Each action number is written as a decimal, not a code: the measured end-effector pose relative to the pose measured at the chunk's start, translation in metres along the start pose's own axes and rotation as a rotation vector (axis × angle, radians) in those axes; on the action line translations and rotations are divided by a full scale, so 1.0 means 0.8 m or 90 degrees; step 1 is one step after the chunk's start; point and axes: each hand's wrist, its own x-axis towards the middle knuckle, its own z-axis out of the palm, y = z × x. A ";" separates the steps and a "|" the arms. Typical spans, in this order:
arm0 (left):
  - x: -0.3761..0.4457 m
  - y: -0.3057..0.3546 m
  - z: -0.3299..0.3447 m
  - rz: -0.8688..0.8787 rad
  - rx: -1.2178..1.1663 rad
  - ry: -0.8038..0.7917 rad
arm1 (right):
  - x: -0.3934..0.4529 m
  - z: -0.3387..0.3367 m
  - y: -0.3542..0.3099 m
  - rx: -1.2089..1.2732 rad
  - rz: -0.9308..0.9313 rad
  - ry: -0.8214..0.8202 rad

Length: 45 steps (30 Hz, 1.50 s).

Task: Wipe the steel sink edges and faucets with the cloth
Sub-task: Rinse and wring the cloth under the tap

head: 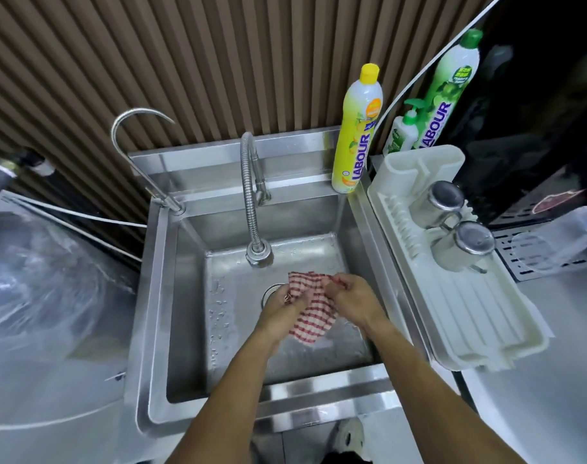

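Yellow bottle on the sink's back right corner is reading "LABOUR"; taller green bottle behind the rack is showing the same word. Small green pump bottle between them, label too blurred to read. White dish rack is sitting on the tabletop right of the sink, carrying two steel mugs upside down. Flexible faucet is hanging over the steel sink, its head just beyond the hands; thin gooseneck faucet at the back left corner. Left hand and right hand are both gripping the red-checked cloth over the basin near the drain, fingers curled tight, grip closed on the fabric.
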 end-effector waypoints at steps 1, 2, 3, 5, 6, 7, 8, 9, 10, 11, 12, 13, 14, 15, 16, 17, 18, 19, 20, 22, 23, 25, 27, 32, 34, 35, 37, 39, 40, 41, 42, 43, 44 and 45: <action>-0.002 0.003 -0.003 0.005 0.004 0.010 | -0.003 -0.001 -0.002 -0.053 -0.020 0.015; -0.006 0.007 -0.007 -0.005 -0.008 0.012 | -0.006 -0.002 -0.004 -0.091 -0.034 0.024; -0.011 0.012 -0.009 -0.020 -0.027 0.002 | -0.011 -0.004 -0.008 -0.110 -0.042 0.021; -0.021 0.017 -0.015 -0.043 -0.072 -0.035 | -0.018 -0.004 -0.018 -0.114 -0.058 0.003; -0.027 0.019 -0.018 -0.052 -0.104 -0.053 | -0.022 -0.004 -0.022 -0.100 -0.062 -0.003; -0.032 0.020 -0.020 -0.062 -0.140 -0.068 | -0.025 -0.003 -0.027 -0.071 -0.057 -0.014; -0.037 0.021 -0.020 -0.072 -0.174 -0.079 | -0.028 -0.004 -0.032 -0.026 -0.041 -0.031; -0.040 0.022 -0.021 -0.075 -0.199 -0.089 | -0.030 -0.005 -0.036 0.029 -0.015 -0.057; -0.044 0.023 -0.022 -0.074 -0.216 -0.101 | -0.032 -0.007 -0.039 0.089 0.014 -0.088; -0.045 0.024 -0.024 -0.066 -0.227 -0.110 | -0.033 -0.010 -0.043 0.147 0.036 -0.118; -0.047 0.024 -0.026 -0.061 -0.245 -0.114 | -0.032 -0.013 -0.045 0.201 0.049 -0.141; -0.046 0.023 -0.028 -0.063 -0.266 -0.107 | -0.034 -0.016 -0.049 0.253 0.059 -0.155; -0.047 0.024 -0.030 -0.073 -0.297 -0.099 | -0.036 -0.020 -0.052 0.301 0.071 -0.167; -0.046 0.024 -0.034 -0.085 -0.329 -0.082 | -0.038 -0.023 -0.055 0.346 0.084 -0.180; -0.045 0.023 -0.038 -0.094 -0.368 -0.065 | -0.039 -0.025 -0.056 0.384 0.093 -0.193; -0.043 0.021 -0.045 -0.099 -0.410 -0.047 | -0.041 -0.026 -0.057 0.415 0.098 -0.208; -0.042 0.018 -0.052 -0.107 -0.464 -0.034 | -0.041 -0.025 -0.056 0.447 0.104 -0.215; -0.041 0.012 -0.058 -0.117 -0.525 -0.023 | -0.041 -0.022 -0.055 0.488 0.109 -0.218; -0.041 0.003 -0.060 -0.146 -0.589 -0.008 | -0.038 -0.017 -0.052 0.535 0.112 -0.213; -0.043 -0.021 -0.056 -0.222 -0.660 -0.015 | -0.033 -0.005 -0.046 0.624 0.123 -0.214; -0.046 -0.033 -0.050 -0.250 -0.647 -0.049 | -0.031 0.001 -0.044 0.645 0.122 -0.222; -0.050 -0.045 -0.035 -0.259 -0.589 -0.094 | -0.028 0.012 -0.036 0.641 0.121 -0.214; -0.047 -0.032 -0.028 -0.225 -0.538 -0.071 | -0.027 0.015 -0.028 0.614 0.118 -0.200; -0.033 0.029 -0.048 -0.131 -0.322 -0.049 | -0.033 -0.002 -0.016 0.615 0.107 -0.213; -0.032 0.047 -0.056 -0.114 -0.269 -0.073 | -0.035 -0.004 -0.014 0.588 0.138 -0.222; -0.032 0.053 -0.058 -0.103 -0.252 -0.079 | -0.036 -0.005 -0.015 0.552 0.166 -0.239; -0.031 0.061 -0.059 -0.077 -0.210 -0.078 | -0.034 -0.003 -0.018 0.452 0.221 -0.283; -0.029 0.063 -0.060 -0.062 -0.167 -0.082 | -0.033 0.002 -0.023 0.356 0.261 -0.312; -0.029 0.062 -0.062 -0.069 -0.143 -0.091 | -0.032 0.004 -0.025 0.319 0.273 -0.311; -0.029 0.061 -0.063 -0.082 -0.114 -0.103 | -0.031 0.005 -0.026 0.301 0.277 -0.299; -0.028 0.059 -0.066 -0.096 -0.078 -0.111 | -0.028 0.005 -0.026 0.303 0.270 -0.277; -0.026 0.056 -0.069 -0.106 -0.047 -0.107 | -0.025 0.005 -0.026 0.324 0.258 -0.245; -0.024 0.053 -0.072 -0.110 -0.030 -0.092 | -0.023 0.004 -0.026 0.348 0.241 -0.210; -0.022 0.050 -0.074 -0.109 -0.035 -0.072 | -0.022 0.002 -0.026 0.375 0.226 -0.184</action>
